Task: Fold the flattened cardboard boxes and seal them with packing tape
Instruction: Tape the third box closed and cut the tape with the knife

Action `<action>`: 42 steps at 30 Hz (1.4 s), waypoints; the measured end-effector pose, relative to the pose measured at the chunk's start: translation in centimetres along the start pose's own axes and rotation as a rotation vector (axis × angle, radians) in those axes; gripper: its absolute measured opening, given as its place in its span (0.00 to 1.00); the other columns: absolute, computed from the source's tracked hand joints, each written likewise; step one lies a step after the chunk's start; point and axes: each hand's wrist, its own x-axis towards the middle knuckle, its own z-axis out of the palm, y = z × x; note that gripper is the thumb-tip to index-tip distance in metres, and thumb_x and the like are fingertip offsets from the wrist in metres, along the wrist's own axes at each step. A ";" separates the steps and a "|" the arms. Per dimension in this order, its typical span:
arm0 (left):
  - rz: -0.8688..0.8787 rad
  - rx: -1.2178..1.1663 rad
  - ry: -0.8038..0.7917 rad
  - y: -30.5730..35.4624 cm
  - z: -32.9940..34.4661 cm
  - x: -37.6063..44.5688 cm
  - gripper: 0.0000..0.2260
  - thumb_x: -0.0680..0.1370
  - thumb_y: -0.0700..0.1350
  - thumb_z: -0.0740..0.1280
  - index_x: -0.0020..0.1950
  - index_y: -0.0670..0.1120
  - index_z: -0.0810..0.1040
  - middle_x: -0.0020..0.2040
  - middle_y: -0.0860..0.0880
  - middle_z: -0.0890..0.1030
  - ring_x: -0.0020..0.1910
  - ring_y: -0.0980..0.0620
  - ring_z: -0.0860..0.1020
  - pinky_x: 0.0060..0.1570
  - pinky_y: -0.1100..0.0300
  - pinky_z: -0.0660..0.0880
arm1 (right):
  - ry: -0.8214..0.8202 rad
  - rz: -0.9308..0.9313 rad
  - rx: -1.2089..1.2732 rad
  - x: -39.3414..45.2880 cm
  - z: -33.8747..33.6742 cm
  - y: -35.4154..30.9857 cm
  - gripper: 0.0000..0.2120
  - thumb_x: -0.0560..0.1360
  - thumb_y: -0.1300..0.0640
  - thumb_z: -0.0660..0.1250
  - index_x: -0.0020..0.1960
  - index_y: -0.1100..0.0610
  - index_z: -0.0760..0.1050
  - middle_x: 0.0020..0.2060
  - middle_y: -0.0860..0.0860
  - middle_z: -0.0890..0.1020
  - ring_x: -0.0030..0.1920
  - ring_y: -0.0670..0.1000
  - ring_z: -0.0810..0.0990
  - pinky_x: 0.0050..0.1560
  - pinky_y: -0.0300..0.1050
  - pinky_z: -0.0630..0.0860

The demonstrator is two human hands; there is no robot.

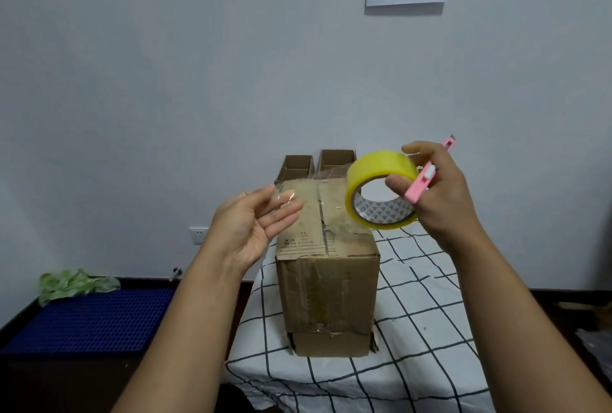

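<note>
The right grip clutched the tape roll and pink utility knife above the cardboard box; the left grip lay slack, fingers straight, so the loose clear tape probably risked sticking to itself, or the knife slipping

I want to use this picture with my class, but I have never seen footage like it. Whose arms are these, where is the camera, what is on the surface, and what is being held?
There is no machine here: these are a person's two bare arms. The one picture comes from a camera worn on the head, looking forward and down.

On a white cloth with a black grid stands a tall cardboard box, its top flaps closed with clear tape across them. Behind it are two smaller open boxes.

The right hand grips a yellow roll of packing tape together with a pink cutter. The left hand is open, fingers relaxed, with a clear strip of tape at its fingertips; I cannot tell exactly how it is stuck.

To the left lie a blue mat and a green cloth.
</note>
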 end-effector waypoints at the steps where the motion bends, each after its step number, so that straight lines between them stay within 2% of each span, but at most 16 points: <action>1: 0.013 0.039 0.002 0.0 0.0 -0.1 0.03 0.80 0.37 0.64 0.48 0.39 0.72 0.45 0.34 0.84 0.44 0.39 0.85 0.40 0.50 0.83 | -0.004 0.003 -0.004 0.0 -0.1 -0.2 0.19 0.64 0.47 0.75 0.52 0.43 0.73 0.46 0.43 0.74 0.42 0.41 0.73 0.40 0.31 0.71; 7: 0.098 0.258 0.063 -0.3 -0.4 -0.6 0.03 0.81 0.38 0.63 0.49 0.39 0.72 0.43 0.38 0.85 0.42 0.43 0.85 0.40 0.54 0.83 | -0.055 -0.012 -0.040 -0.6 -1.0 -1.1 0.22 0.63 0.43 0.79 0.51 0.49 0.75 0.42 0.43 0.75 0.37 0.37 0.72 0.37 0.30 0.69; 10: 0.079 0.247 0.094 -0.2 -1.0 -0.8 0.04 0.81 0.38 0.64 0.50 0.37 0.74 0.40 0.40 0.85 0.41 0.44 0.85 0.39 0.55 0.83 | -0.111 -0.002 -0.132 -0.8 -1.6 -1.2 0.22 0.59 0.41 0.76 0.47 0.48 0.76 0.41 0.52 0.77 0.40 0.46 0.73 0.39 0.39 0.70; 11: 0.070 0.243 0.097 -0.2 -1.1 -0.8 0.04 0.81 0.38 0.64 0.50 0.36 0.74 0.40 0.40 0.85 0.41 0.44 0.85 0.39 0.56 0.83 | -0.130 0.001 -0.167 -0.8 -1.8 -1.2 0.22 0.58 0.40 0.76 0.47 0.48 0.77 0.42 0.53 0.78 0.41 0.48 0.74 0.39 0.39 0.70; 14: 0.058 0.255 0.103 -0.4 -1.4 -1.2 0.04 0.80 0.37 0.65 0.50 0.36 0.74 0.39 0.40 0.85 0.41 0.45 0.85 0.40 0.56 0.83 | -0.172 0.016 -0.193 -0.9 -2.4 -1.1 0.22 0.57 0.39 0.76 0.48 0.47 0.78 0.44 0.49 0.79 0.43 0.48 0.76 0.40 0.35 0.71; 18: 0.056 0.280 0.118 -0.8 -2.0 -1.5 0.05 0.80 0.38 0.65 0.50 0.36 0.75 0.39 0.41 0.85 0.40 0.45 0.85 0.38 0.57 0.82 | -0.250 0.046 -0.258 -1.1 -3.0 -0.8 0.23 0.55 0.36 0.76 0.47 0.44 0.78 0.45 0.52 0.81 0.46 0.52 0.79 0.44 0.45 0.74; 22: 0.069 0.301 0.149 -1.2 -2.5 -1.6 0.04 0.80 0.38 0.66 0.49 0.37 0.76 0.38 0.42 0.85 0.39 0.47 0.85 0.40 0.57 0.83 | -0.307 0.056 -0.329 -1.2 -3.2 -0.8 0.23 0.56 0.34 0.74 0.48 0.40 0.78 0.50 0.50 0.81 0.50 0.50 0.79 0.45 0.43 0.74; 25: 0.085 0.356 0.176 -1.5 -2.9 -1.7 0.04 0.78 0.39 0.68 0.48 0.38 0.78 0.40 0.43 0.85 0.39 0.49 0.84 0.43 0.57 0.82 | -0.340 0.056 -0.375 -1.0 -3.5 -1.5 0.23 0.56 0.31 0.72 0.49 0.38 0.77 0.53 0.49 0.81 0.52 0.52 0.78 0.50 0.48 0.76; 28: 0.087 0.332 0.175 -1.6 -3.2 -1.8 0.05 0.78 0.40 0.69 0.46 0.39 0.79 0.38 0.45 0.82 0.38 0.52 0.82 0.41 0.58 0.83 | -0.357 0.040 -0.379 -0.8 -3.9 -2.1 0.24 0.57 0.33 0.73 0.51 0.39 0.77 0.53 0.47 0.81 0.53 0.50 0.78 0.52 0.50 0.76; 31: 0.074 0.255 0.154 -1.1 -3.1 -1.7 0.06 0.78 0.40 0.68 0.43 0.39 0.78 0.33 0.47 0.81 0.35 0.52 0.81 0.38 0.59 0.81 | -0.328 0.038 -0.349 -1.0 -4.2 -2.2 0.27 0.59 0.38 0.75 0.54 0.45 0.77 0.50 0.47 0.79 0.50 0.50 0.78 0.49 0.47 0.74; 33: 0.070 0.211 0.142 -0.6 -2.8 -1.5 0.06 0.78 0.40 0.69 0.43 0.39 0.78 0.31 0.48 0.81 0.33 0.53 0.81 0.36 0.61 0.80 | -0.283 0.068 -0.282 -1.1 -4.3 -1.8 0.25 0.61 0.40 0.75 0.54 0.48 0.77 0.46 0.50 0.78 0.46 0.52 0.77 0.44 0.47 0.73; 34: 0.066 0.187 0.141 -0.4 -2.7 -1.4 0.06 0.78 0.40 0.69 0.43 0.39 0.78 0.31 0.47 0.81 0.32 0.53 0.81 0.35 0.61 0.80 | -0.264 0.089 -0.241 -1.3 -4.3 -1.6 0.23 0.62 0.39 0.76 0.52 0.47 0.76 0.45 0.51 0.78 0.44 0.55 0.77 0.43 0.48 0.74; 37: 0.047 0.153 0.139 -0.6 -2.2 -1.0 0.05 0.78 0.39 0.68 0.44 0.38 0.78 0.32 0.47 0.81 0.32 0.53 0.81 0.33 0.62 0.80 | -0.209 0.151 -0.142 -1.4 -4.3 -1.1 0.21 0.64 0.35 0.75 0.48 0.44 0.73 0.43 0.53 0.76 0.43 0.62 0.78 0.48 0.60 0.79; 40: 0.048 0.197 0.148 -1.5 -1.8 -0.7 0.05 0.79 0.39 0.68 0.45 0.38 0.79 0.33 0.46 0.82 0.34 0.53 0.81 0.36 0.61 0.81 | -0.083 0.192 -0.141 -1.4 -3.8 -0.6 0.17 0.73 0.43 0.72 0.48 0.53 0.71 0.39 0.52 0.74 0.39 0.53 0.72 0.41 0.48 0.71; 42: 0.070 0.231 0.170 -2.0 -1.8 -0.6 0.05 0.79 0.40 0.68 0.46 0.38 0.79 0.35 0.46 0.81 0.35 0.53 0.81 0.37 0.61 0.81 | 0.010 0.215 -0.179 -1.4 -3.4 -0.3 0.17 0.75 0.44 0.69 0.45 0.56 0.69 0.38 0.53 0.75 0.38 0.52 0.71 0.38 0.48 0.68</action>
